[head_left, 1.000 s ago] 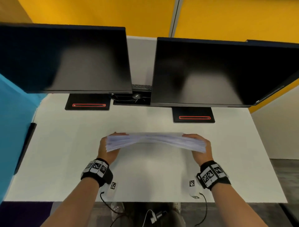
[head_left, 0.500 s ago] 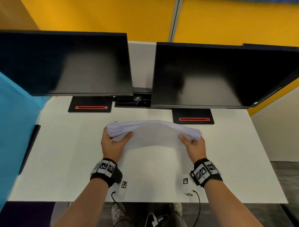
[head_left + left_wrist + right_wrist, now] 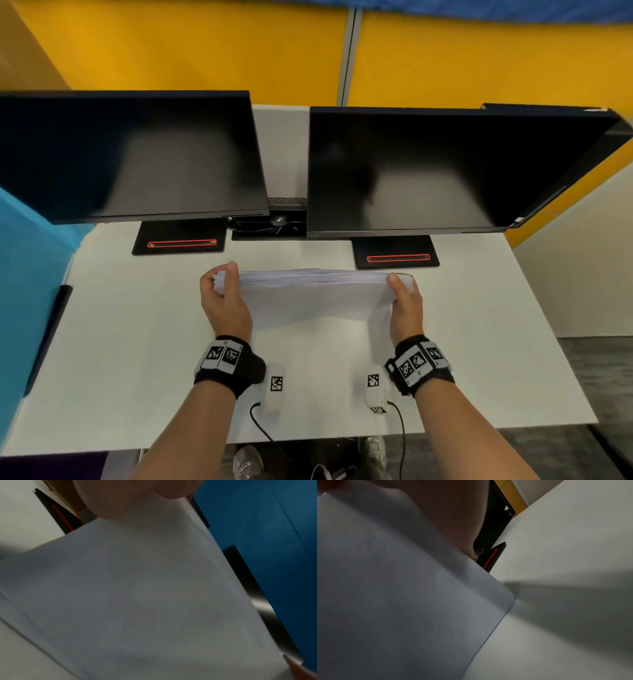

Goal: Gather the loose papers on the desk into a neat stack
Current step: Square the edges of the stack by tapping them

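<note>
The stack of papers (image 3: 315, 291) stands on its long edge on the white desk (image 3: 130, 342), mid-desk, in front of the two monitors. The left hand (image 3: 224, 301) grips the stack's left end, thumb over the near face and top edge, fingers wrapped behind. The right hand (image 3: 406, 305) grips the right end the same way, thumb on the near face. Judged purpose: sheets held upright and clamped from both ends so the bottom edges can be tapped flush on the desk. The top edge still looks a bit uneven, with layers showing, so squaring is likely not finished.

The left wrist view shows the sheet face (image 3: 137, 588) close up with a thumb (image 3: 130, 499) pressing at the top; it is blurred. The right wrist view shows the paper corner (image 3: 510, 599) just above or touching the desk; which, cannot tell.

Around: left monitor (image 3: 130, 154) and right monitor (image 3: 428, 171), both dark, their black stand bases (image 3: 180, 241) just behind the stack. Cables and a dark device sit between the monitors. A blue partition (image 3: 24, 257) is on the left and a yellow wall (image 3: 205, 48) behind. No loose sheets visible elsewhere on the desk. The stand bases limit room behind; the near desk area gives space to lay the stack flat.
</note>
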Demonstrator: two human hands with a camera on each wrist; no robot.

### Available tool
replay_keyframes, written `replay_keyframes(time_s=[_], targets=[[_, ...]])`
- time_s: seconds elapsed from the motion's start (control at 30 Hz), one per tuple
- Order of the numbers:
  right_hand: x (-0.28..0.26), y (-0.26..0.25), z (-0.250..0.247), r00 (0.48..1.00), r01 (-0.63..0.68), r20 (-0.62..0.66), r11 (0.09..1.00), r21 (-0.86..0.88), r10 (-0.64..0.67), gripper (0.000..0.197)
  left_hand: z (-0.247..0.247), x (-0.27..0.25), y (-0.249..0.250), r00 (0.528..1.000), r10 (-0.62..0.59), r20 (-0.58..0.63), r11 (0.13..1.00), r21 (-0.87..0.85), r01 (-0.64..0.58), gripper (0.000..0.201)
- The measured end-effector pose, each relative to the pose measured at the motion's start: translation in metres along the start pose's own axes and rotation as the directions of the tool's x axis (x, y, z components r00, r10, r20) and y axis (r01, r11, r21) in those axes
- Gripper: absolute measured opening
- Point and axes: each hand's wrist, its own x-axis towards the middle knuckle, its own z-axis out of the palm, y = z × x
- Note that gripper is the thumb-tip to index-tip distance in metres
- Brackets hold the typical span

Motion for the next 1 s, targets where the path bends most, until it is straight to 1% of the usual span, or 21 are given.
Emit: replay_keyframes(time_s=[0.03,0.1,0.13,0.2,0.27,0.37,0.43,0.47,0.53,0.57,0.63,0.67,0.73,0.77,0.8,0.83,0.87,0.9,0.93,0.97,1.0], targets=[[0.000,-0.001,0.000,1.000,-0.008,0.001,1.000,0.008,0.008,0.031,-0.003,-0.001,-0.001,0.997,0.030,0.074,1.000,0.008,-0.030,0.027],[-0.001,-0.002,-0.003,0.999,-0.019,0.036,1.000,-0.014,0.020,0.050,-0.008,0.001,-0.007,0.977,0.052,0.205,0.993,0.090,-0.072,0.055],[-0.002,-0.003,-0.005,0.997,-0.011,0.074,0.998,-0.058,0.015,0.058,-0.008,0.004,-0.007,0.972,0.046,0.229,0.984,0.155,-0.083,0.059],[-0.001,-0.005,-0.009,0.988,0.033,0.155,0.981,-0.191,-0.003,0.056,-0.004,0.007,0.000,0.981,0.044,0.191,0.963,0.253,-0.093,0.045],[0.000,-0.009,-0.010,0.986,0.074,0.163,0.945,-0.320,-0.022,0.046,0.006,0.010,0.013,0.993,0.047,0.105,0.957,0.279,-0.075,0.038],[0.001,-0.019,-0.013,0.988,0.122,0.133,0.914,-0.388,-0.075,0.032,0.017,0.018,0.040,0.996,0.085,0.034,0.961,0.262,-0.091,0.042],[0.003,-0.028,-0.020,0.985,0.160,0.135,0.880,-0.447,-0.110,0.030,0.022,0.018,0.068,0.980,0.183,0.080,0.939,0.282,-0.198,0.046],[0.004,-0.034,-0.022,0.975,0.207,0.171,0.842,-0.499,-0.138,0.029,0.024,0.015,0.084,0.958,0.257,0.127,0.907,0.310,-0.284,0.048],[0.000,-0.050,-0.013,0.928,0.346,0.329,0.732,-0.587,-0.175,0.030,0.032,0.005,0.110,0.885,0.378,0.272,0.808,0.370,-0.459,0.052],[-0.005,-0.059,-0.001,0.893,0.413,0.417,0.679,-0.607,-0.171,0.035,0.038,-0.003,0.120,0.842,0.404,0.358,0.750,0.398,-0.529,0.054],[-0.015,-0.070,0.031,0.825,0.514,0.538,0.628,-0.584,-0.176,0.039,0.054,-0.023,0.132,0.742,0.437,0.508,0.636,0.409,-0.655,0.059],[-0.021,-0.073,0.048,0.812,0.534,0.551,0.628,-0.566,-0.193,0.032,0.060,-0.032,0.135,0.686,0.473,0.553,0.591,0.378,-0.712,0.059],[-0.025,-0.074,0.068,0.845,0.479,0.489,0.714,-0.511,-0.217,0.009,0.059,-0.038,0.137,0.568,0.565,0.599,0.496,0.303,-0.814,0.056],[-0.024,-0.070,0.068,0.870,0.430,0.444,0.773,-0.467,-0.216,0.015,0.050,-0.033,0.136,0.519,0.596,0.612,0.440,0.292,-0.849,0.061],[-0.024,-0.068,0.064,0.892,0.384,0.399,0.820,-0.424,-0.212,0.024,0.038,-0.024,0.133,0.512,0.610,0.605,0.400,0.323,-0.858,0.074],[-0.023,-0.068,0.058,0.915,0.330,0.356,0.864,-0.381,-0.192,0.027,0.021,-0.009,0.125,0.561,0.612,0.558,0.413,0.379,-0.828,0.092],[-0.023,-0.069,0.051,0.932,0.279,0.322,0.900,-0.333,-0.170,0.025,0.002,0.002,0.118,0.656,0.594,0.466,0.492,0.434,-0.754,0.108],[-0.023,-0.070,0.044,0.943,0.239,0.297,0.928,-0.285,-0.152,0.022,-0.015,0.015,0.105,0.776,0.523,0.353,0.638,0.441,-0.631,0.121],[-0.022,-0.070,0.039,0.949,0.217,0.279,0.948,-0.234,-0.149,0.022,-0.025,0.020,0.095,0.875,0.392,0.286,0.786,0.391,-0.479,0.130],[-0.023,-0.070,0.037,0.948,0.214,0.277,0.957,-0.194,-0.156,0.023,-0.029,0.019,0.084,0.918,0.250,0.308,0.889,0.304,-0.344,0.134],[-0.024,-0.069,0.037,0.945,0.220,0.280,0.961,-0.171,-0.166,0.025,-0.027,0.014,0.078,0.907,0.149,0.394,0.943,0.219,-0.250,0.129]])
